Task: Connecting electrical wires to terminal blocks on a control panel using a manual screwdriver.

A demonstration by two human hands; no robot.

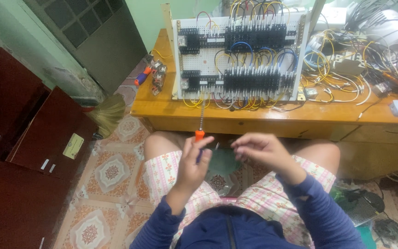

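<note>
Wooden worktop (263, 115) at twelve o'clock: one wired board (240, 55) is carried. One screwdriver (200, 127) is gripped by left hand (194, 161) fingers; right hand (261, 150) fingers are pinched, contents unclear.

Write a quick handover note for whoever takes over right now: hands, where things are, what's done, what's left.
Left hand: holds the orange-handled screwdriver, shaft pointing up toward the panel.
Right hand: fingers pinched together; whatever they hold is too small to tell.
Wiring panel: upright on the wooden desk, relays mounted, many wires fitted.
Left: loose wires lie in a heap right of the panel; a second screwdriver lies at the desk's left end.
</note>
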